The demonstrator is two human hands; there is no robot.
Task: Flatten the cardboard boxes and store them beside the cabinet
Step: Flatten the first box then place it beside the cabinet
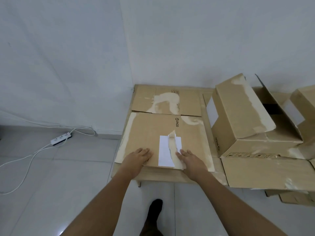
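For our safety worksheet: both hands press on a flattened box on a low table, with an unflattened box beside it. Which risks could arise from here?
1. The flattened box overhangs the low table at its near left edge under the left hand, so pressing there could tip or slide it off.
2. The right hand rests by torn tape; it might snag.
3. The unflattened box sits tilted and may topple.

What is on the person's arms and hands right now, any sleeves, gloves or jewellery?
Nothing shows: the left hand and right hand are bare, without gloves, rings or a watch. Both forearms are uncovered as far as the frame's lower edge, so no sleeves appear.
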